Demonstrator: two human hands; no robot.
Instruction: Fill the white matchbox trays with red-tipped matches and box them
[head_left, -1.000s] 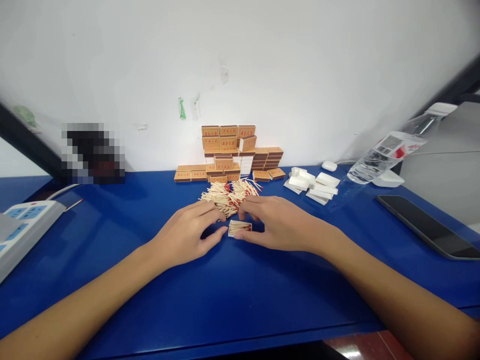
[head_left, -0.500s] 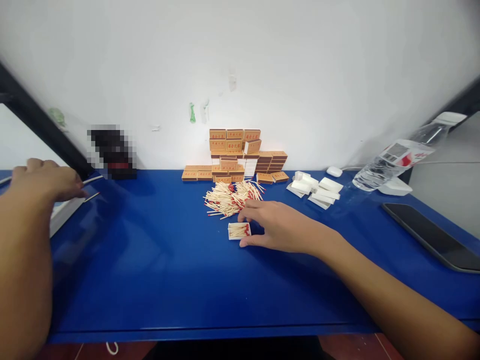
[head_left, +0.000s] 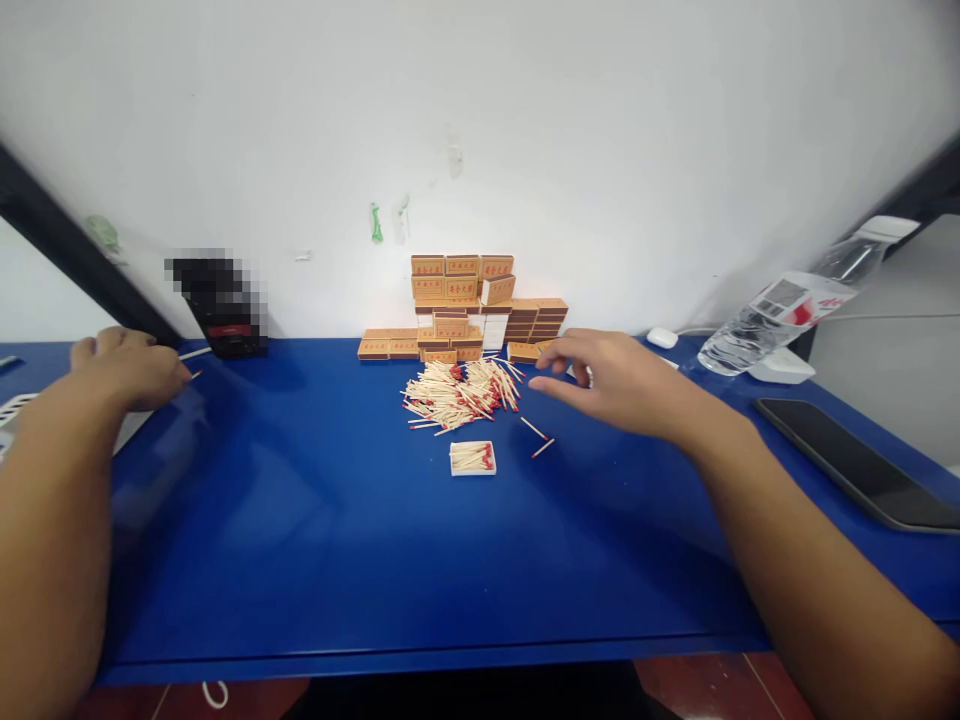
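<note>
My right hand [head_left: 615, 385] hovers above the desk to the right of the match pile, thumb and fingers apart, holding nothing visible. It covers most of the white matchbox trays behind it. A small tray [head_left: 454, 471] holding several red-tipped matches [head_left: 471, 456] lies alone in front of the loose match pile [head_left: 457, 395]. Two stray matches [head_left: 543, 448] lie to the tray's right. At the left edge, my left hand [head_left: 127, 370] is curled above a white object [head_left: 133, 432]. A thin pale tip shows beside its fingertips; whether it is gripped is unclear.
Orange matchboxes [head_left: 461, 288] are stacked against the wall behind the pile. A dark blurred object [head_left: 229, 310] stands at back left. On the right are a tilted water bottle [head_left: 780, 310], a white case [head_left: 661, 338] and a black phone [head_left: 855, 460] on the blue desk [head_left: 300, 560].
My right hand has left the filled tray and moved up and right toward the white trays. Two stray matches are now exposed. My left hand has moved slightly right and lower.
</note>
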